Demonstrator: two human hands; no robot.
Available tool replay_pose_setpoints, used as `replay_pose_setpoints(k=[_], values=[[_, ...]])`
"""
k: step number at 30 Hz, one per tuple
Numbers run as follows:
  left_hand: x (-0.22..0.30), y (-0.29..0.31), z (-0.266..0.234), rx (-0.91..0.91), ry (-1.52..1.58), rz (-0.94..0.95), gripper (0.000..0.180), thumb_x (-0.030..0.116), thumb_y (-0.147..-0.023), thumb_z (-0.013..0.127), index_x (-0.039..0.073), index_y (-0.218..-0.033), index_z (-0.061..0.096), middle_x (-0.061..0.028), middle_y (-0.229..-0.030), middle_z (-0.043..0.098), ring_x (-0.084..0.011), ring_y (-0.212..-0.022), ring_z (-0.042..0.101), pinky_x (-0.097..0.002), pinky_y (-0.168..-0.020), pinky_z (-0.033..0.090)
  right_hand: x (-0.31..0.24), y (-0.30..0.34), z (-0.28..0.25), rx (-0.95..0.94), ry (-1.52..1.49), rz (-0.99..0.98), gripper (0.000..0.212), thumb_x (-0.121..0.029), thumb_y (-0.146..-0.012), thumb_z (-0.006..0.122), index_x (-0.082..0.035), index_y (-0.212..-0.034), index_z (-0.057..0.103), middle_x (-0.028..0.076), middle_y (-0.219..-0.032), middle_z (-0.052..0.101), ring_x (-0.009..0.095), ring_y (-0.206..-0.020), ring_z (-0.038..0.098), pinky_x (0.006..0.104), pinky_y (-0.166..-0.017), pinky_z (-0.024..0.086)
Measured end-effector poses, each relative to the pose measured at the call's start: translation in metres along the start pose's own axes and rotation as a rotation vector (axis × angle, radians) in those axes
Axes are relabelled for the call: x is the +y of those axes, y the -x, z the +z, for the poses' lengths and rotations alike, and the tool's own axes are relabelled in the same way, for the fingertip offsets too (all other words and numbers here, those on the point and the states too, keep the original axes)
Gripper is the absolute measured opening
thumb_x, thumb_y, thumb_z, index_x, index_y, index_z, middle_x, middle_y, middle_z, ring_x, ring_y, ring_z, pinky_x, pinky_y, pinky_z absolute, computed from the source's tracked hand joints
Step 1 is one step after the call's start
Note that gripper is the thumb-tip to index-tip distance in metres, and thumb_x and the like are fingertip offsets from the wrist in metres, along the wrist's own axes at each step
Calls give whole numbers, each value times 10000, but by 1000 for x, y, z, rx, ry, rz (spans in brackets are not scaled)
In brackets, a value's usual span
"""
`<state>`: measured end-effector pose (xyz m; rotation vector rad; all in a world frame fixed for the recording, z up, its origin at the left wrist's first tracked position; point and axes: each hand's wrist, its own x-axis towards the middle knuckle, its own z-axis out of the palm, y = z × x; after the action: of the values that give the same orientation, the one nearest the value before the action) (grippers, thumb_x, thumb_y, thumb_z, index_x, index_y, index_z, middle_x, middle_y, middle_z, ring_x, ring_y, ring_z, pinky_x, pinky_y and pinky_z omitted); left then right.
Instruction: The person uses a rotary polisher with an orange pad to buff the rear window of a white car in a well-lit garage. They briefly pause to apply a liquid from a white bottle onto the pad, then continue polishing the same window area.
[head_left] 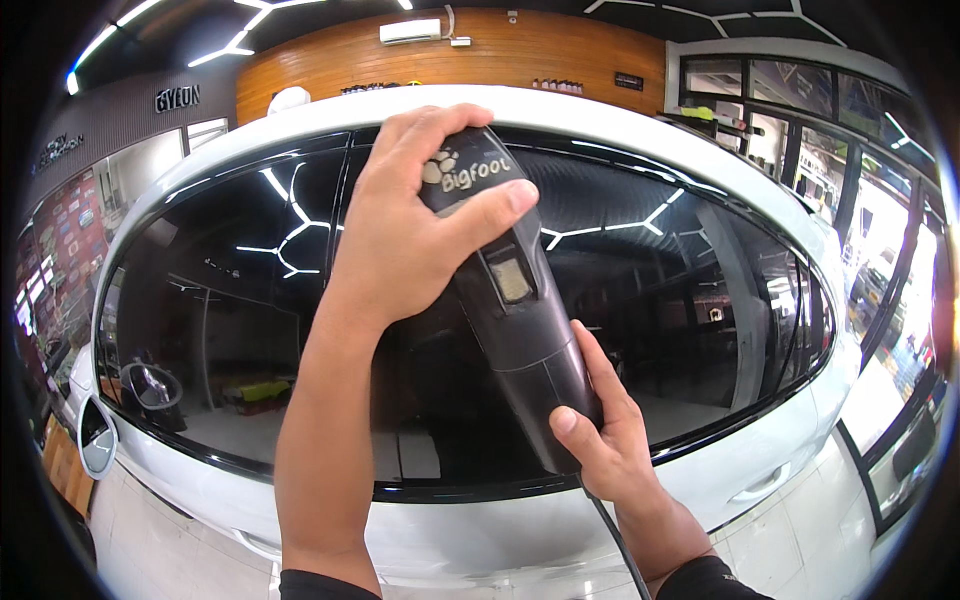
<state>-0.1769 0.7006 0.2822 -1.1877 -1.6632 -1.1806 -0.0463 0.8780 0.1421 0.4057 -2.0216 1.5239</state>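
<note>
A black corded car polisher (530,340) slants across the middle of the view, its head up and its rear end toward me. My left hand (400,215) is wrapped over the head, thumb lying across the top. Lower down, my right hand (612,440) grips the rear of the body, where a black cord (618,540) comes out. Behind the tool are the dark, glossy side windows (650,310) of a white car (450,535). The underside of the polisher is hidden, so I cannot tell whether it touches the car.
The car's side mirror (97,437) sticks out at the left, and a door handle (760,483) shows at the lower right. Pale floor tiles (800,530) lie below. Glass doors (850,170) stand at the right, a wood-panelled wall (330,60) at the back.
</note>
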Motion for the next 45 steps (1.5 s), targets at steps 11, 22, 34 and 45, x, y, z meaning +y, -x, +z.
replay_pose_setpoints(k=[11,22,34,45], values=[[0,36,-3,1,-30,41,619,342,-782,818,57,-1289,605,-132,-1273,561,-265,-1194,555,-370,-1054,424,22,27,9,20,-34,3,855,-376,-915,713,12,-1565,313,214,-1303,628,252,-1132,634,366,-992,477],[7,120,11,61,32,107,679,247,-692,884,53,-1285,615,-200,-1349,463,-360,-1195,563,-431,-978,507,68,96,-8,-96,170,-106,808,-311,-869,770,33,-1503,406,262,-1215,636,344,-1075,664,405,-960,505],[12,93,38,6,-33,93,716,341,-703,820,57,-1312,573,-219,-1372,496,-369,-1290,509,-486,-1075,424,55,83,-36,-69,112,13,851,-360,-889,753,47,-1528,365,270,-1410,549,343,-1294,561,413,-1109,392],[50,23,99,17,-3,-90,600,257,-790,786,29,-1307,582,-153,-1328,540,-271,-1241,533,-391,-1076,416,29,33,-102,-27,-78,70,817,-375,-921,704,36,-1537,359,232,-1291,619,264,-1149,617,361,-1011,464]])
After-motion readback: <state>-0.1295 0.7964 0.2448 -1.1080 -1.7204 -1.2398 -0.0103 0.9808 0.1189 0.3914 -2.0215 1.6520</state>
